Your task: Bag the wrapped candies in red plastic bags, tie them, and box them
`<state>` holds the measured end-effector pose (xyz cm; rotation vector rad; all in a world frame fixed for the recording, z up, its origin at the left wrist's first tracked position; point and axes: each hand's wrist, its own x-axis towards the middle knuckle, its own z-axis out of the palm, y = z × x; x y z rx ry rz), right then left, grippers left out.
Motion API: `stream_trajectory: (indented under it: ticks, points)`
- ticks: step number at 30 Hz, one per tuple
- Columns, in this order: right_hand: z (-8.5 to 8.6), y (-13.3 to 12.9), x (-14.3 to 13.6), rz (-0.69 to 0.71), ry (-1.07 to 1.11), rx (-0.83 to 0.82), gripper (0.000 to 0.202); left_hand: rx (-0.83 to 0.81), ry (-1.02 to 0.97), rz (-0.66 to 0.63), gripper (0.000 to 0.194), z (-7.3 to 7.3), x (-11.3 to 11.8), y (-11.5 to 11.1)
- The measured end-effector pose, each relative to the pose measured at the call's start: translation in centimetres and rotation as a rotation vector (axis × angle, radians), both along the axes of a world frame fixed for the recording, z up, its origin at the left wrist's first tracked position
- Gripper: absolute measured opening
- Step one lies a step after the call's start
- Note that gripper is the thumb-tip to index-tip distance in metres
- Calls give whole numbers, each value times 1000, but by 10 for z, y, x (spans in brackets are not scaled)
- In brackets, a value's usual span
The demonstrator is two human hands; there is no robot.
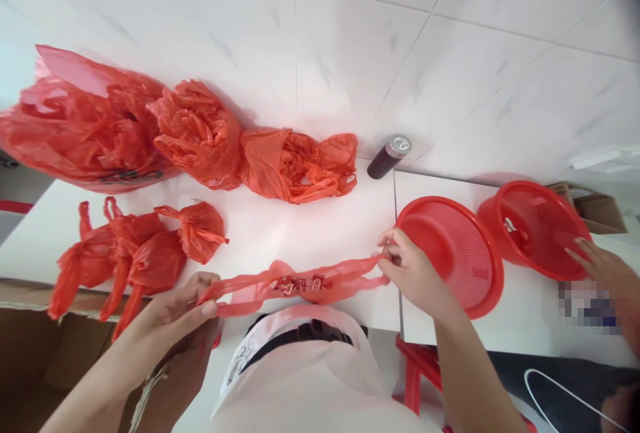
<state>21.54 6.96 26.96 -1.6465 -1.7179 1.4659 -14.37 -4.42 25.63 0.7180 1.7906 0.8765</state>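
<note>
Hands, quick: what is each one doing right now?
Left hand: closed, pinching one end of the red bag.
Right hand: closed, pinching the other end of the same bag, which stretches between them.

A thin red plastic bag (295, 284) is stretched into a long, narrow, nearly horizontal band across the lower middle of the frame, above the white table edge. Its film is crumpled and gathered lengthwise — small items with red-and-white print show through at its middle. Its left end is pinched at lower left, its handle loops — drawn taut — at centre right.
</note>
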Motion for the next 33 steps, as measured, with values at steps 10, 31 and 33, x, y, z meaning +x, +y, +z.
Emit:
stream_trajectory:
  ticks: [10,31,33]
  points:
    - [22,-15,-22,204,-56,75,13,314,-145,-462,58,1,85,41]
    - [-32,-29,-54,445,405,-151,5,83,-356,-593,42,-38,101,47]
    - [-29,-30,-54,503,417,-174,7,100,-280,-631,36,-38,96,46]
